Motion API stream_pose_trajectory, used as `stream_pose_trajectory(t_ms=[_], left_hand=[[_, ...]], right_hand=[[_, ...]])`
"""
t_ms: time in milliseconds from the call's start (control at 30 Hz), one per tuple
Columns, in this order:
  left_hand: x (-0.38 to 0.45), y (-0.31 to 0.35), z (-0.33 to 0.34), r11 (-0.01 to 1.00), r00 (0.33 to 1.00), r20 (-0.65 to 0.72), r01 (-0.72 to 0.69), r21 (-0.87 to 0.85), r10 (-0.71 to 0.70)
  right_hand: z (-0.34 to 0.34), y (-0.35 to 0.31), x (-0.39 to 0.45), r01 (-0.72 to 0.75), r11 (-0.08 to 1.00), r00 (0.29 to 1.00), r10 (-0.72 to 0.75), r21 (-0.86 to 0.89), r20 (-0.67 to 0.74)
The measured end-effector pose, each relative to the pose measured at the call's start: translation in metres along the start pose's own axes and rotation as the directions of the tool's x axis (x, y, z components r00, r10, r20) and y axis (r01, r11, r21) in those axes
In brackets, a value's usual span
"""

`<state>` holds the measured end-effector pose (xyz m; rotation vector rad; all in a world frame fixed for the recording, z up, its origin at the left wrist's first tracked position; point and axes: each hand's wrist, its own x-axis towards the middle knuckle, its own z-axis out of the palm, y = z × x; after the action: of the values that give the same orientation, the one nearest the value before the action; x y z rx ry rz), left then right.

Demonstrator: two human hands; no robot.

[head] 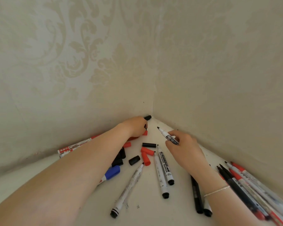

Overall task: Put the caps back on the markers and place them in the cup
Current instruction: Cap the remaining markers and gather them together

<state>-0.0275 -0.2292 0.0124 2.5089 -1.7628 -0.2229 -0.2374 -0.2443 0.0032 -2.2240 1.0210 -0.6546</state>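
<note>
Nearest you, 3 uncapped white markers lie on the white table (147, 214): a thin one (128, 190) angled left, and 2 side by side, a plain one (160, 175) and one printed "WHITEBOARD MARKER" (166, 167), tips pointing away from you. A black marker (196, 195) runs under your right wrist, which wears a thin bracelet (216, 191). A bundle of red and black markers (252, 191) lies along the right wall. A blue cap (112, 172) shows beside your left forearm. Farther on, loose caps are scattered between your arms: 2 red ones (146, 154) touching, a black cap (134, 160) just left of them and another black cap (149, 145) beyond. Your right hand (185, 146) curls its fingers around an uncapped black-tipped marker (167, 136), tip aimed toward the corner. Farthest, your left hand (135, 126) has fingers curled down at a red cap (145, 132); you cannot tell whether it grips it. A black cap (147, 117) sits in the corner. No cup shows.
</note>
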Motion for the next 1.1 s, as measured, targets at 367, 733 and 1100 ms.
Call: stream_pose_trajectory(t_ms=[367, 733, 1100], left_hand=[[-0.015, 0.003, 0.008, 0.996, 0.998, 0.025, -0.052, 0.079, 0.051], [-0.039, 0.006, -0.003, 0.977, 0.984, 0.077, -0.146, -0.154, 0.159], [-0.046, -0.047, -0.018, 0.971, 0.984, 0.038, 0.167, 0.172, -0.176]], right_hand=[[0.001, 0.001, 0.0, -0.004, 1.0, 1.0, 0.004, 0.006, -0.001], [0.002, 0.0, -0.001, -0.019, 1.0, 1.0, 0.019, -0.021, 0.019], [0.001, -0.004, -0.004, -0.036, 0.999, 0.999, 0.036, 0.009, 0.032]])
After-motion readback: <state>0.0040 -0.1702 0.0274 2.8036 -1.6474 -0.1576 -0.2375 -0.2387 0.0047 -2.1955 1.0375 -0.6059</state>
